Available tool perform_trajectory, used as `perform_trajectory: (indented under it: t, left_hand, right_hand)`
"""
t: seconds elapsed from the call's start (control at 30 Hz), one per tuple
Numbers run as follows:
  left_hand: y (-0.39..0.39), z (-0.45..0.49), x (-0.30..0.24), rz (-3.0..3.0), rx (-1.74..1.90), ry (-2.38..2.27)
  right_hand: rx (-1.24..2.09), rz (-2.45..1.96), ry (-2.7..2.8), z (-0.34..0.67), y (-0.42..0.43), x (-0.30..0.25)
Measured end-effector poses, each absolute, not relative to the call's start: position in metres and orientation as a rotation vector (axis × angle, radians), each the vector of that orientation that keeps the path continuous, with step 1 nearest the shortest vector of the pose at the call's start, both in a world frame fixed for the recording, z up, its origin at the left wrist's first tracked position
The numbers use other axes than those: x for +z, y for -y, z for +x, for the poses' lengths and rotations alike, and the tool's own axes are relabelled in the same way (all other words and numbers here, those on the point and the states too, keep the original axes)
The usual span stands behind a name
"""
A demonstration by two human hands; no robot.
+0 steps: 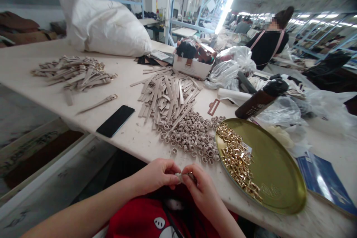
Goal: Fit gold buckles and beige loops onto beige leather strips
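Note:
My left hand (158, 174) and my right hand (199, 186) meet at the near table edge, both pinched on one small beige strap piece (181, 177) held between the fingertips. Just beyond them lies a heap of small beige loops (192, 135), and behind it a pile of flat beige straps (167, 95). To the right, a round brass-coloured tray (279, 178) holds several gold metal buckles (237, 156) along its left side.
A black phone (115, 120) lies left of the loops. A second strap pile (75, 72) and a white sack (103, 26) sit far left. A dark bottle (260, 98), plastic bags, a box (191, 67) and a blue booklet (325, 182) crowd the right. A person stands beyond.

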State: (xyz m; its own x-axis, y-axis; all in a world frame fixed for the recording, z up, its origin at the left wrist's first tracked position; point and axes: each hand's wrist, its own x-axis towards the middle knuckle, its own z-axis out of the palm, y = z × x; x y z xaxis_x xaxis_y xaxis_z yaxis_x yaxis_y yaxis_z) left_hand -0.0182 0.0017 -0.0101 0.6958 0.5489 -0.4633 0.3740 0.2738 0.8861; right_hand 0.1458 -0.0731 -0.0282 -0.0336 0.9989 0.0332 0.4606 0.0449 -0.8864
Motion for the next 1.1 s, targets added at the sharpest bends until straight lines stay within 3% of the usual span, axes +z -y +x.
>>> perform_trajectory:
  t: [0.3,0.5,0.67,0.87,1.0,1.1]
  left_hand:
    - [0.0,-0.024,-0.013,1.406,0.202,-0.88]
    - [-0.008,-0.03,-0.014,1.471,0.072,-0.884]
    - [-0.009,-0.029,-0.011,1.542,0.054,-0.906]
    - [-0.011,-0.027,-0.014,1.687,0.069,-0.941]
    - [-0.047,-0.058,-0.01,1.978,0.165,-1.051]
    - [-0.102,-0.106,-0.004,2.098,0.354,-1.419]
  right_hand:
    - [0.903,-1.508,1.631,0.133,0.069,-0.026]
    - [1.007,-1.49,1.238,0.127,0.071,-0.048]
    - [0.871,-1.503,1.229,0.123,0.071,-0.069]
    - [0.937,-1.464,1.22,0.111,0.059,-0.084]
    - [0.888,-1.482,1.18,0.1,0.044,-0.076]
    - [0.787,-1.481,1.258,0.101,0.036,-0.079]
